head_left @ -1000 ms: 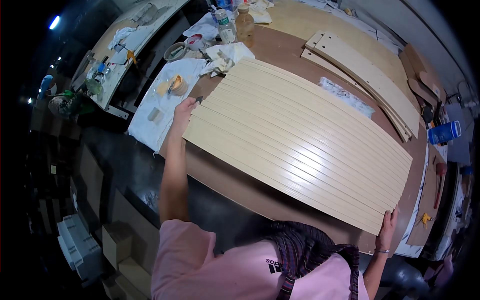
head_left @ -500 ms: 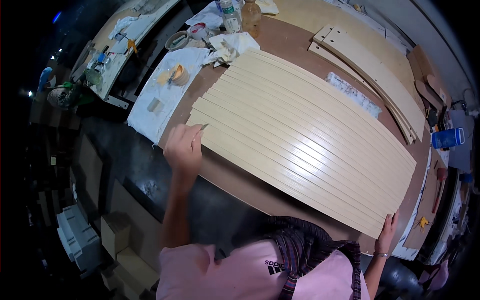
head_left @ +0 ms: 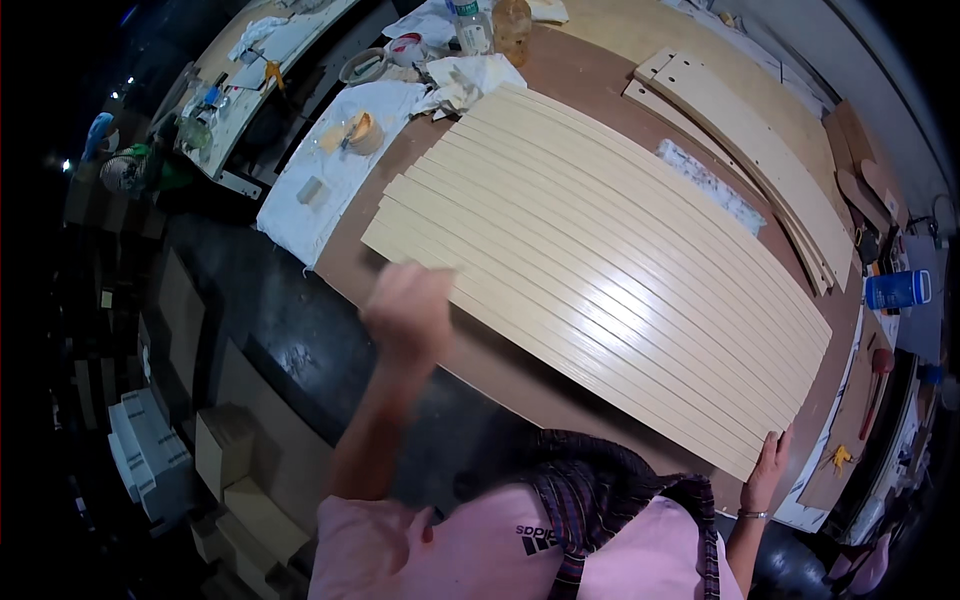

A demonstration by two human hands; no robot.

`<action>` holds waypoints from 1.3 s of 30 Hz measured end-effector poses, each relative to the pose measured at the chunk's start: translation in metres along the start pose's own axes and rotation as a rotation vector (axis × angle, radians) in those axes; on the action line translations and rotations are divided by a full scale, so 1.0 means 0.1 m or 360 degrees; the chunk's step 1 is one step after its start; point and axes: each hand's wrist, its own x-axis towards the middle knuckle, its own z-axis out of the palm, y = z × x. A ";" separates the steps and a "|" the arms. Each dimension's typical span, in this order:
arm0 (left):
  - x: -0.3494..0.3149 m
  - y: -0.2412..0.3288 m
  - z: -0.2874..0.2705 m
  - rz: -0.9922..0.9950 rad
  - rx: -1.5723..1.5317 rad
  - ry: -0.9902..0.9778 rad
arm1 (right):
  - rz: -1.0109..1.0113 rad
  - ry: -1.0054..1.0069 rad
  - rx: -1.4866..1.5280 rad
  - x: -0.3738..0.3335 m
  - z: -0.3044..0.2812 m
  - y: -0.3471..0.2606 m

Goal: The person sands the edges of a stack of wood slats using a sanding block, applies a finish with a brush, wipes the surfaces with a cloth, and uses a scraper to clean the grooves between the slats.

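Long cream strips (head_left: 560, 200) lie side by side on the brown table, their left ends stepped and their tops glossy. My left hand (head_left: 410, 312) is at the front edge of the nearest strip, near its left end. It is closed and smeared by motion; the small grey blade seen in its fingers earlier is too blurred to make out now. At the right front corner, my right hand (head_left: 766, 472) rests against the strip ends with its fingers stretched along them.
At the far left are an orange-filled cup (head_left: 363, 133), a grey block (head_left: 310, 190) on white cloth (head_left: 290, 222), and bottles (head_left: 512, 32). Drilled boards (head_left: 755, 150) and a paint-smeared strip (head_left: 710, 185) lie behind. A blue container (head_left: 897, 289) and red-headed tool (head_left: 880, 370) are right.
My left hand has moved right along the front edge of the nearest strip and blurred. My right hand stays at the corner. The view has shifted slightly.
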 end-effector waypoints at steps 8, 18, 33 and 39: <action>0.04 -0.11 -0.04 -0.0133 0.0017 0.0111 | 0.0016 0.0013 -0.0108 -0.02 0.01 -0.06; -0.06 0.02 -0.06 -0.0026 0.0045 0.0059 | -0.0033 0.0006 -0.0179 -0.01 0.01 -0.05; -0.32 0.30 -0.18 -0.0042 -0.0110 -0.0111 | -0.0038 0.0006 -0.0092 0.00 0.02 -0.06; -0.40 0.32 -0.11 -0.0002 -0.0084 0.0014 | -0.0096 -0.0011 -0.0129 0.01 0.04 -0.08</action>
